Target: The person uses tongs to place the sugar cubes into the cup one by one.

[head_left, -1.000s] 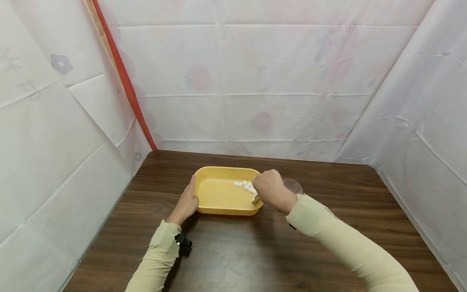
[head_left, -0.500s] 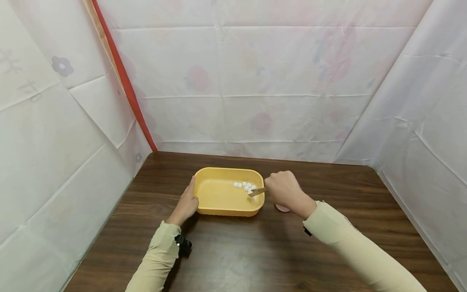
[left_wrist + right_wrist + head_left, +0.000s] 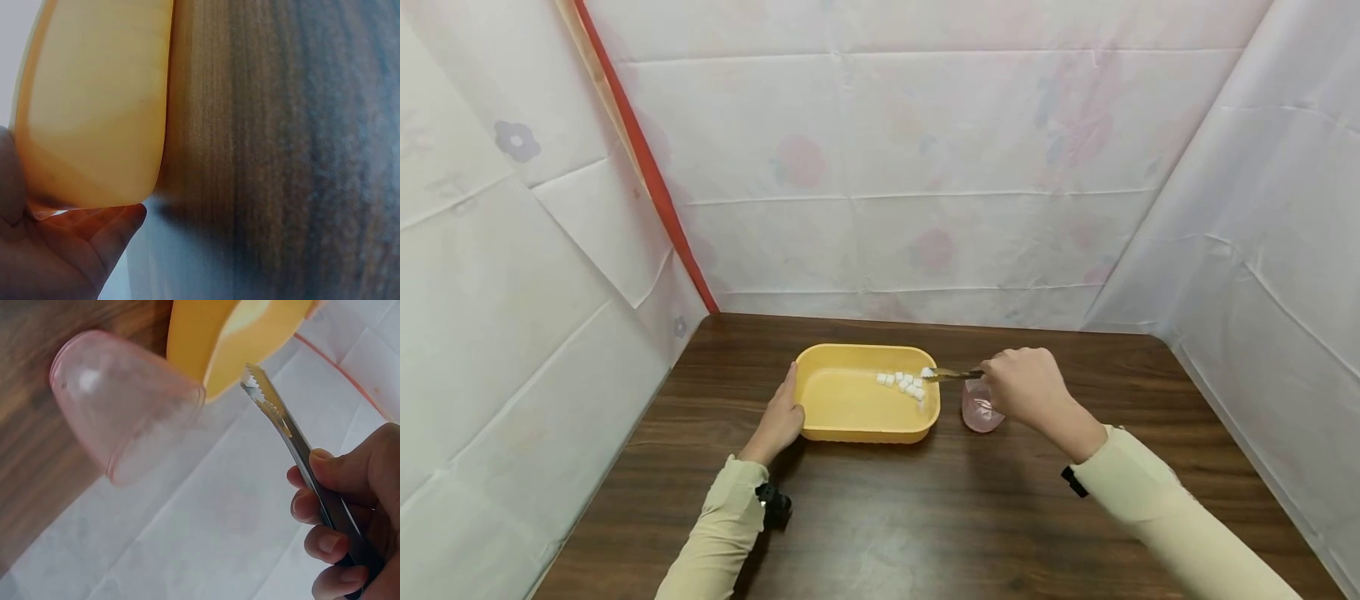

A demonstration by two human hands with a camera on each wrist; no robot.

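Note:
A yellow tray (image 3: 868, 433) lies on the table with several small white cubes (image 3: 906, 385) in its right half. My left hand (image 3: 778, 423) holds the tray's left end, and in the left wrist view its fingers touch the outside of that end. In my right hand (image 3: 1028, 385) is a pair of metal tongs (image 3: 955, 374), pinched between thumb and fingers. The toothed tips hold a white cube (image 3: 927, 372) above the tray's right rim. A transparent pink cup (image 3: 981, 408) stands just right of the tray, partly hidden by the right hand.
Brown wood-grain table (image 3: 880, 517) runs in front of the tray. White patterned sheets (image 3: 880, 167) hang behind and at both sides, with a red strip (image 3: 655, 179) at the back left corner.
My right hand has moved right and the tongs have lifted from among the cubes with one in their tips. More of the pink cup shows. The left hand stays at the tray.

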